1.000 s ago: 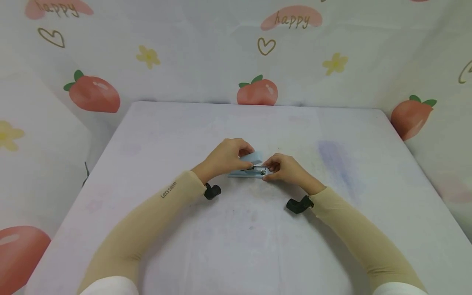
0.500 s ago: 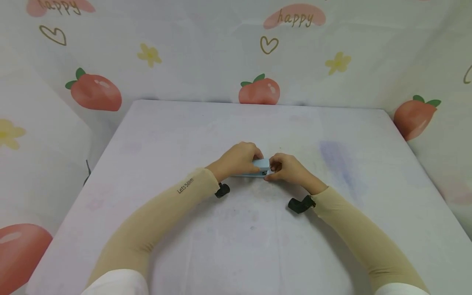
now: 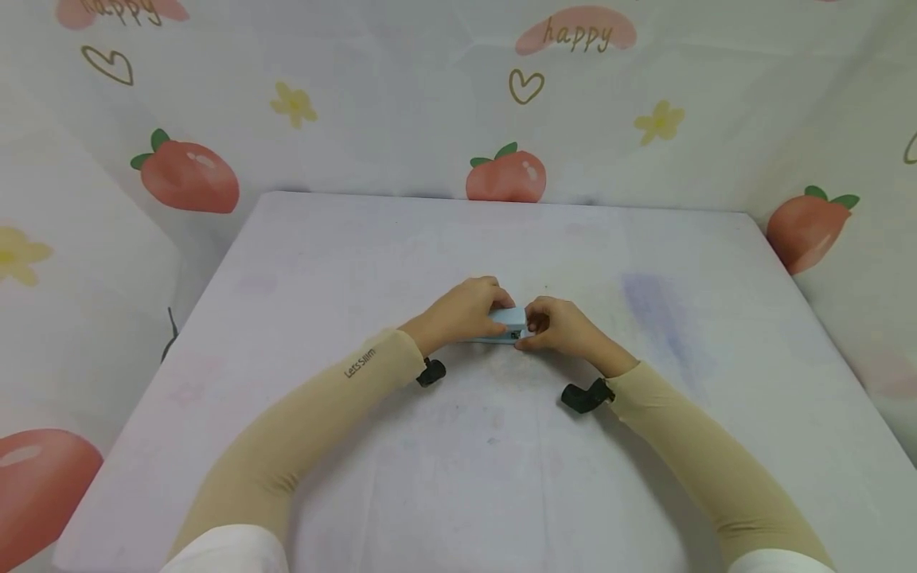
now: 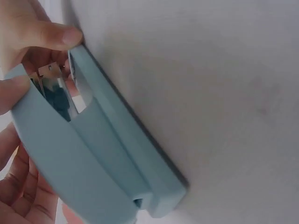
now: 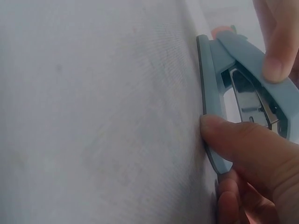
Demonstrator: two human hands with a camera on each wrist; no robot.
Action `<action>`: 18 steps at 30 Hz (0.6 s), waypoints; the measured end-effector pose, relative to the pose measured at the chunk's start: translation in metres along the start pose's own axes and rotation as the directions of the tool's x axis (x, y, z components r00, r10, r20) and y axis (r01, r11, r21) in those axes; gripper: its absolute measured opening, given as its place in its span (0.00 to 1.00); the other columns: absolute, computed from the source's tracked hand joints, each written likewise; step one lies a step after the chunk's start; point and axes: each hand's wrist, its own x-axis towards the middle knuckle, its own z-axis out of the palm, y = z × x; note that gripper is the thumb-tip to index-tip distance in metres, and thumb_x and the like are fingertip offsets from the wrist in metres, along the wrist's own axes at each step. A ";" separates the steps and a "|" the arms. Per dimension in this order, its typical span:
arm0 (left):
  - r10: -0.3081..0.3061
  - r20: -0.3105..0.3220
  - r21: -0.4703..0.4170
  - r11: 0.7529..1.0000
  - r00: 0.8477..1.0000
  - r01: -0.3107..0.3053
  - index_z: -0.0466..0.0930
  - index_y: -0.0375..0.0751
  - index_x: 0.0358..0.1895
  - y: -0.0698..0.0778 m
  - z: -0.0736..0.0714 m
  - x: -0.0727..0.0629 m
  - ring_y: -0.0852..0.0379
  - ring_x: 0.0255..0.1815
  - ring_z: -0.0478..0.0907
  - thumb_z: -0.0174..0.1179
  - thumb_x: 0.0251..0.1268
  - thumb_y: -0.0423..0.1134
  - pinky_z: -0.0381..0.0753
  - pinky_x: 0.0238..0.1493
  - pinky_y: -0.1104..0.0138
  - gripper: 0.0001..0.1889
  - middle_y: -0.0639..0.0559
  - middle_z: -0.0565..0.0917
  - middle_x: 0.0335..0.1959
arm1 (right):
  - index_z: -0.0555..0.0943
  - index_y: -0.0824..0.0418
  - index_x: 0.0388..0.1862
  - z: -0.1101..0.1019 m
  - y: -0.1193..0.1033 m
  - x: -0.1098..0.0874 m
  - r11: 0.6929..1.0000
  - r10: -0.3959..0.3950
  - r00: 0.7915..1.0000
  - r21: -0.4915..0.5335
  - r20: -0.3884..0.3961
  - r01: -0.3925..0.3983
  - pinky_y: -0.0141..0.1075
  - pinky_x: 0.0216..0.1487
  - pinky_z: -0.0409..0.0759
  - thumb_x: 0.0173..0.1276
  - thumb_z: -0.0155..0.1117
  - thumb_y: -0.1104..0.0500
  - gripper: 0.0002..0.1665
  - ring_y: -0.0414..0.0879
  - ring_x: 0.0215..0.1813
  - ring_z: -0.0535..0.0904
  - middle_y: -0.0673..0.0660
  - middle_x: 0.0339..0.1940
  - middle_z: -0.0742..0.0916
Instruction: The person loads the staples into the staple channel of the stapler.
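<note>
A light blue stapler lies on the table between both hands, its front end to the right. My left hand holds its top cover, thumb on the near side and fingers on the far side. At the front of the base, my right hand pinches the end, with the thumb on the near edge. In the right wrist view the metal staple magazine shows under the cover, with a gap between it and the base. The left palm hides the stapler's rear in the head view.
A pale cloth covers the table, with a bluish stain to the right. Behind stands a white backdrop printed with peaches, flowers and hearts. Black wrist cameras sit close to the tabletop.
The left hand has moved right and down, bringing the stapler's raised cover down over the magazine. The right hand has stayed at the front end. Little differs over the last half second.
</note>
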 end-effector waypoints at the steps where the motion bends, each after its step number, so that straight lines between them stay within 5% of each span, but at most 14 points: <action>1: 0.004 -0.002 -0.001 1.000 1.000 -0.004 0.83 0.41 0.54 -0.001 0.001 0.000 0.57 0.44 0.76 0.68 0.59 0.41 0.76 0.48 0.67 0.19 0.50 0.80 0.46 | 0.81 0.63 0.37 0.000 0.000 0.000 1.000 -0.002 1.000 -0.003 -0.001 0.002 0.37 0.38 0.75 0.51 0.79 0.59 0.18 0.45 0.35 0.75 0.55 0.34 0.81; 12: 0.020 -0.016 -0.027 0.999 1.000 -0.020 0.73 0.46 0.64 -0.010 0.007 -0.004 0.55 0.52 0.75 0.69 0.58 0.46 0.76 0.54 0.64 0.30 0.49 0.78 0.52 | 0.79 0.63 0.41 -0.001 0.002 -0.002 1.000 0.002 1.000 -0.008 0.018 -0.002 0.37 0.41 0.77 0.53 0.77 0.59 0.20 0.47 0.38 0.77 0.57 0.37 0.81; 18: -0.016 -0.030 -0.099 0.995 0.999 0.013 0.67 0.50 0.70 -0.017 -0.008 -0.018 0.51 0.62 0.71 0.66 0.59 0.53 0.71 0.62 0.58 0.36 0.47 0.74 0.61 | 0.76 0.65 0.57 -0.007 0.000 -0.003 1.000 -0.015 0.998 0.012 0.064 0.014 0.41 0.46 0.80 0.53 0.78 0.57 0.34 0.49 0.44 0.80 0.60 0.45 0.81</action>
